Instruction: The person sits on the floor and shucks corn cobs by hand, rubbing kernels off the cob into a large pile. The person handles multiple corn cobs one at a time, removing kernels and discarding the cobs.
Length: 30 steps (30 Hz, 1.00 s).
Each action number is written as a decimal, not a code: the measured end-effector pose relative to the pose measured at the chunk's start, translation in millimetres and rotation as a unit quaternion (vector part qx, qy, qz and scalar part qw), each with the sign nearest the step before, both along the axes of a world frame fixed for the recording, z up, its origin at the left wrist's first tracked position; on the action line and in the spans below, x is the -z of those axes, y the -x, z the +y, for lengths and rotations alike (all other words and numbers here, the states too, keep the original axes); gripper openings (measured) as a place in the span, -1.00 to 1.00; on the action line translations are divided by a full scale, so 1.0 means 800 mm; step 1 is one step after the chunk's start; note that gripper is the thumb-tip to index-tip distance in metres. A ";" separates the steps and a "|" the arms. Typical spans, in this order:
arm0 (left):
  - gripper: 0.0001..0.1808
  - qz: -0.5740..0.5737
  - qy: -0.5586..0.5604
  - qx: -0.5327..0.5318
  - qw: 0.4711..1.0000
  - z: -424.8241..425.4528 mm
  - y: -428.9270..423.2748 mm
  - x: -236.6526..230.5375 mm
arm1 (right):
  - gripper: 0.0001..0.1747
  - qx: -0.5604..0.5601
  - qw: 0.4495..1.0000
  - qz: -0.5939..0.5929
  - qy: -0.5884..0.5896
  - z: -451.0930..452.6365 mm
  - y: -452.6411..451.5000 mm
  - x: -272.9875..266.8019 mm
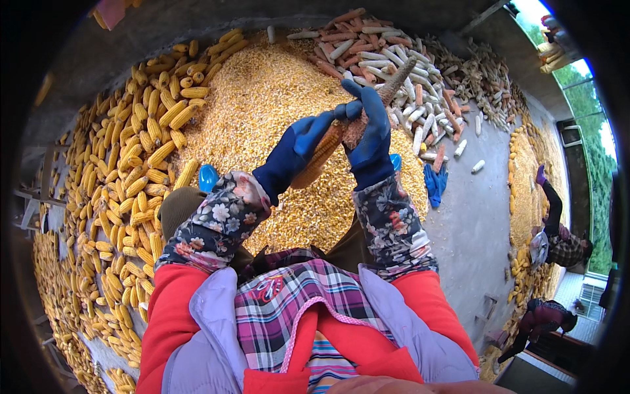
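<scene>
My left hand, in a blue coated glove, grips an ear of corn that slants down to the left; part of it looks stripped. In the same kind of glove, my right hand is closed around a rough, brownish-pink piece like a bare corncob, its dark end pointing up and right. The two pieces meet between my hands, where fingers hide the contact. Below them spreads a large heap of loose yellow corn kernels, reaching to my blue shoe tips.
Unshelled corn ears cover the floor at left. Bare white and reddish cobs are piled at upper right, with dry husks beyond. Spare blue gloves lie on the concrete floor. Two people are by more corn at far right.
</scene>
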<state>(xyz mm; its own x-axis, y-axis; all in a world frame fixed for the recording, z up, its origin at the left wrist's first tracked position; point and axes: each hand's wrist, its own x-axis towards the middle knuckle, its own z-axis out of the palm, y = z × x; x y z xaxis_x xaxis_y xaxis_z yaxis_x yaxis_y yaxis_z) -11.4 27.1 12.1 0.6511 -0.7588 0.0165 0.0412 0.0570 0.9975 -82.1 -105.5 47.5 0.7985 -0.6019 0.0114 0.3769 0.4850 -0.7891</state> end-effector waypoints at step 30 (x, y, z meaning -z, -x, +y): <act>-0.59 -0.258 0.010 0.149 0.955 0.012 -0.028 0.040 | -0.49 -0.003 0.988 0.066 0.139 0.024 0.009 -0.008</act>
<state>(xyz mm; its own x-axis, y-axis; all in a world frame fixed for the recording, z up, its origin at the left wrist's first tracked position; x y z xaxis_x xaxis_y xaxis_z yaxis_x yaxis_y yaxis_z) 10.9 36.8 -19.5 0.3089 -0.9050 0.2926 -0.4373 0.1380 0.8887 -89.3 -86.5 54.2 0.8070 -0.5861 0.0716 0.2608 0.2449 -0.9338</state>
